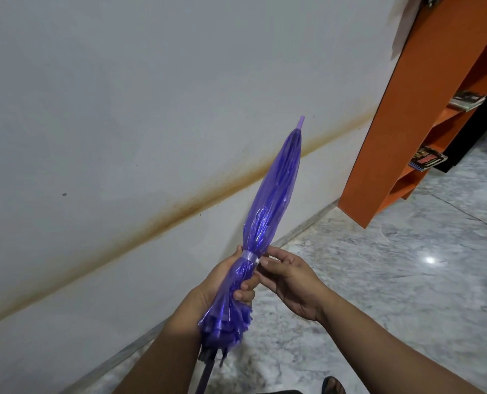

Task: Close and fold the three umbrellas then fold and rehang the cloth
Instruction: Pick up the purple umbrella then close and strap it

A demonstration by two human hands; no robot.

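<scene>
A closed purple see-through umbrella [273, 191] points up and away from me, its tip toward the wall. A pale strap [250, 256] is wrapped round its canopy near the lower end. My left hand [230, 285] grips the bunched canopy just below the strap. My right hand [290, 277] is beside the strap, its thumb and fingertips at the strap's end. The umbrella's dark shaft runs down between my forearms to the bottom edge. No other umbrella and no cloth are in view.
A white wall [122, 109] with a brown stain line stands on the left. An orange shelf unit [384, 137] holding magazines stands at the right. The floor [407, 265] is grey marble. My sandalled foot [333, 385] shows at the bottom.
</scene>
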